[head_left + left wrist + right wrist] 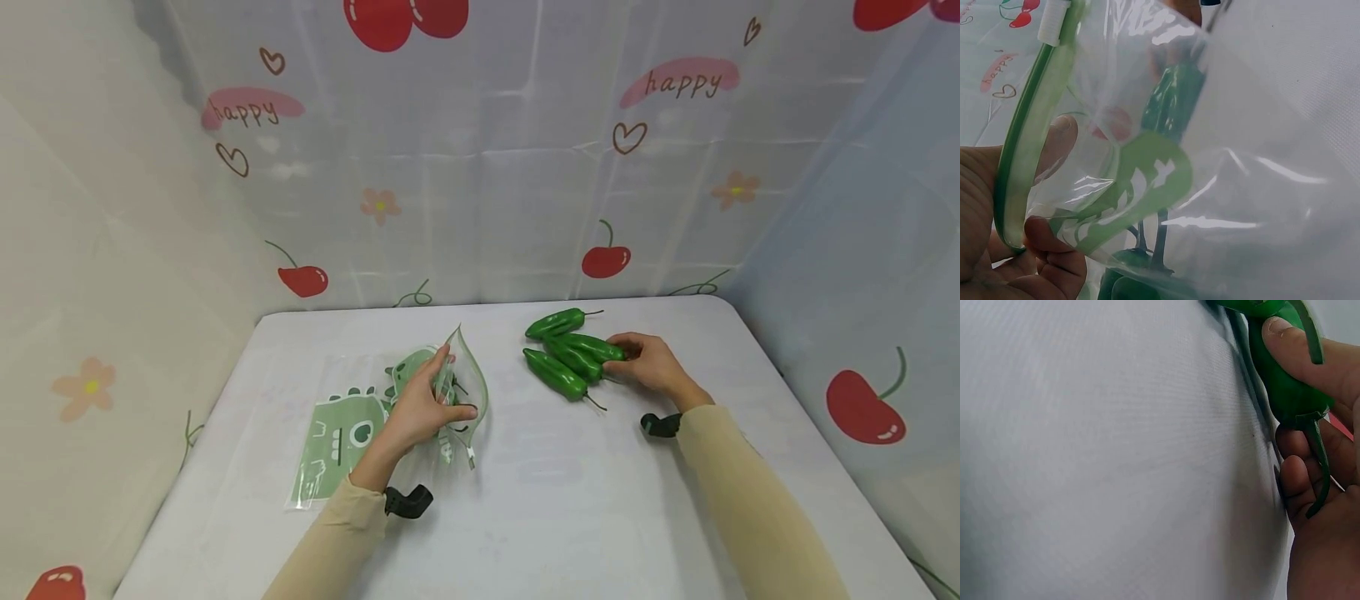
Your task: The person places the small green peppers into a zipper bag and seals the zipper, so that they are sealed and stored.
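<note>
Though nr tbl edge (480, 307), peppers (573, 358) inboard

White table (570, 508), under my right grip (648, 364). Pale backdrop (480, 192), beyond it, bearing red cherries (606, 262), orange flowers (735, 191), pink "happy" labels (681, 81).

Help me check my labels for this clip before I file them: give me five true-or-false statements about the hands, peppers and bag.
1. The left hand holds a clear bag near its edge. True.
2. The right hand touches nothing. False: it grips a green pepper.
3. In the head view, four peppers lie outside the bag, counting the gripped one. True.
4. In the head view, the bag is right of those peppers. False: it is left of them.
5. The gripped pepper has no stem. False: the right wrist view shows its stem.
</note>
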Action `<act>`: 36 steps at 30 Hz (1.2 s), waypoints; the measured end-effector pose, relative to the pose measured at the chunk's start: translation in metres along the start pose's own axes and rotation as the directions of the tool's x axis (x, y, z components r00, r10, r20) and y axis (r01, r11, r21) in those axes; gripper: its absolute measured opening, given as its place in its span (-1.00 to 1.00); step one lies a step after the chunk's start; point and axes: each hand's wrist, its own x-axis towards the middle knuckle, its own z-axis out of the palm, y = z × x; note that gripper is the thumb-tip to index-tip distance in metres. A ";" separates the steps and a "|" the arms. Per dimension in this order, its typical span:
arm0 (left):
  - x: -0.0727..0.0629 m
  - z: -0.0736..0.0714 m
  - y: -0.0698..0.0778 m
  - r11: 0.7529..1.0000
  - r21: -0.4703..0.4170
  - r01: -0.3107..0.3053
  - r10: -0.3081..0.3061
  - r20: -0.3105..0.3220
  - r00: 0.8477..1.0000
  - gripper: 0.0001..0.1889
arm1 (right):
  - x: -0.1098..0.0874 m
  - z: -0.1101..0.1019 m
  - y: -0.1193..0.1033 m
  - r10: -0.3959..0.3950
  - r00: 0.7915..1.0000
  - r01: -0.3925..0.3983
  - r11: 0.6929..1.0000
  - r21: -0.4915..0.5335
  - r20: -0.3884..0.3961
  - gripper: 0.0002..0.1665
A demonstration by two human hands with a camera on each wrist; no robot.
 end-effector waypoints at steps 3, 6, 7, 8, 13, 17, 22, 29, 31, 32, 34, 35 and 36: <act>0.001 0.000 0.000 1.000 -0.002 -0.005 0.005 0.002 1.000 0.25 | -0.001 -0.002 -0.001 0.001 1.000 -0.001 1.000 0.007 0.000 -0.36; 0.001 0.001 0.000 1.000 -0.001 -0.003 0.003 -0.001 1.000 0.26 | -0.001 -0.004 -0.002 0.004 1.000 -0.004 1.000 0.007 0.005 -0.35; 0.001 0.001 0.000 1.000 0.001 -0.002 0.002 -0.003 1.000 0.26 | -0.001 -0.005 -0.002 0.007 1.000 -0.007 1.000 0.007 0.006 -0.34; 0.001 0.001 0.000 1.000 0.003 0.000 0.000 -0.005 1.000 0.26 | -0.001 -0.006 -0.002 0.010 1.000 -0.010 1.000 0.007 0.006 -0.33; 0.001 0.001 0.000 1.000 0.006 0.012 -0.012 -0.005 1.000 0.25 | -0.003 -0.010 -0.005 0.047 0.999 -0.047 0.999 0.016 0.007 -0.31; 0.000 0.001 0.001 1.000 0.005 0.020 -0.020 -0.004 1.000 0.26 | -0.005 -0.014 -0.010 0.067 0.998 -0.067 0.997 0.030 0.010 -0.29; 0.001 0.001 0.001 1.000 0.007 0.020 -0.020 -0.006 1.000 0.26 | -0.007 -0.017 -0.016 0.050 0.999 -0.050 0.998 0.040 0.007 -0.29; 0.001 0.001 0.000 0.999 -0.020 0.028 -0.028 0.006 1.000 0.26 | -0.011 -0.019 -0.025 0.019 1.000 -0.019 0.999 0.032 -0.001 -0.30; 0.001 0.000 0.000 0.999 -0.029 0.027 -0.027 0.007 1.000 0.27 | -0.012 -0.019 -0.029 0.009 1.000 -0.009 0.999 0.038 0.003 -0.29; 0.001 0.000 0.000 0.999 -0.031 0.027 -0.027 0.007 1.000 0.26 | -0.013 -0.018 -0.031 0.006 1.000 -0.006 0.999 0.040 0.004 -0.28; 0.001 0.000 0.000 0.999 -0.036 0.024 -0.024 0.005 1.000 0.26 | -0.013 -0.017 -0.035 -0.003 1.000 0.003 0.999 0.048 0.005 -0.28; 0.000 0.000 0.000 0.999 -0.030 0.022 -0.022 0.000 1.000 0.25 | -0.014 -0.017 -0.037 -0.009 1.000 0.008 0.999 0.050 0.007 -0.28; 0.000 0.000 0.000 0.999 -0.026 0.020 -0.020 -0.003 1.000 0.25 | -0.014 -0.017 -0.039 -0.013 1.000 0.013 0.999 0.052 0.007 -0.29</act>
